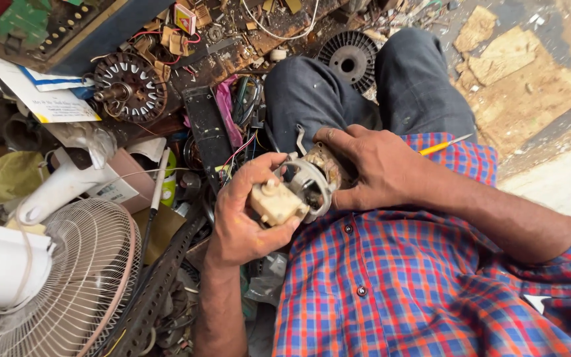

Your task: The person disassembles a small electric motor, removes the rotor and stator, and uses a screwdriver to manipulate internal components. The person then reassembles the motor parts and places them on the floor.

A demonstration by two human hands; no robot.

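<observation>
**Two hands cradle a small fan motor over a lap in a cluttered repair corner**

At the far left, low in the scene, a white table fan (54, 277) lies tipped over, its wire grille facing up. Beyond it sits a round motor rotor with pale fins (130, 86), among loose wires, scraps of card and a printed paper sheet (41, 99). A long perforated metal strip (160, 277) runs diagonally beside the fan.

Moving right, the person's left hand (242, 221) is curled about a cream plastic gearbox (275, 201) at the near end of a small fan motor (315, 178). The fingers wrap around it and the thumb presses over the top, a closed, firm grasp. The motor rests at the middle of the scene, against the person's checked shirt (418, 277) and above dark trousers.

The right hand (375, 168) lies over the far side of the motor, fingers bent and pressed flat on its housing, steadying rather than pinching.

By its look, the motor is dense and heavy for its size, rigid metal with greasy, slippery faces. The plastic gearbox and thin wires seem the breakable parts, so the metal housing rim looks the safest hold.

Farther right, a second dark finned rotor (351, 59) lies beyond the knees, a yellow-handled screwdriver (444, 144) pokes out by the right wrist, and broken board pieces (517, 73) cover the floor.
</observation>
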